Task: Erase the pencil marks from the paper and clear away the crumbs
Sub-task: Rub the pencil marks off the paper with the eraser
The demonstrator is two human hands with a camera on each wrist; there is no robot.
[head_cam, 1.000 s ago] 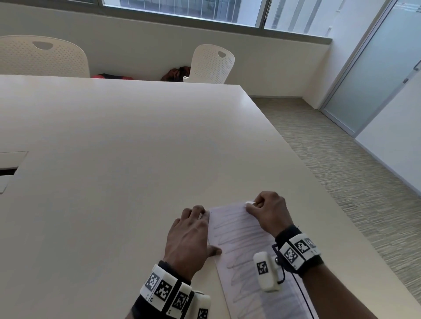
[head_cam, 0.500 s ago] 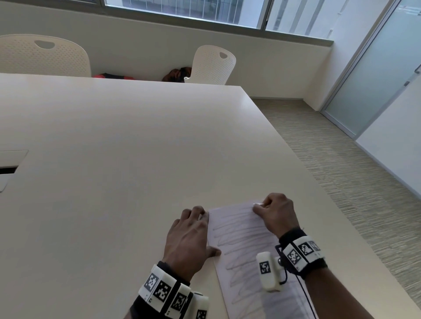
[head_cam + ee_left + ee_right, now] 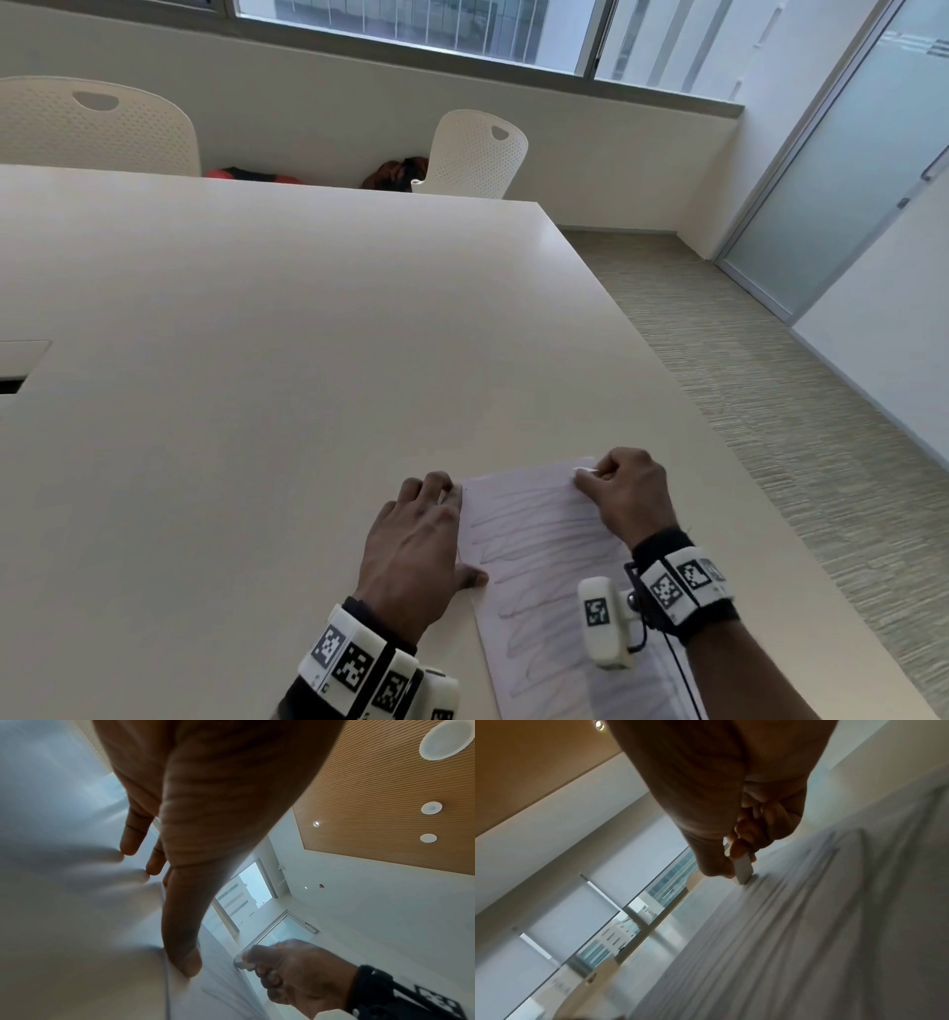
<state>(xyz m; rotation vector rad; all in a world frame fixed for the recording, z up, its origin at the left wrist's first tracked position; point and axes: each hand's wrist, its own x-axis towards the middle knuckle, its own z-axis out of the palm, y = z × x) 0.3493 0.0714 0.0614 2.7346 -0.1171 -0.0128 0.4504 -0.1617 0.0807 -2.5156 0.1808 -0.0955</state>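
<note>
While the right hand (image 3: 624,496) pinches a white eraser (image 3: 743,870) between thumb and curled fingers (image 3: 741,845), the eraser's lower end touches the paper (image 3: 554,575) near its far edge. Paper lies flat on the table (image 3: 257,360), covered in zigzag pencil marks (image 3: 534,552) that run from just under the right fingers back toward the wrist. Left hand (image 3: 416,539) rests flat, fingers (image 3: 131,837) straight and spread on the table just beside the paper's left edge, holding nothing; its thumb (image 3: 183,953) presses the paper's left edge. The eraser sits well to the right of the left fingers. Crumbs too small to tell. Right wrist view is motion-blurred over the paper. Two white chairs (image 3: 475,154) stand beyond the table's far side.
</note>
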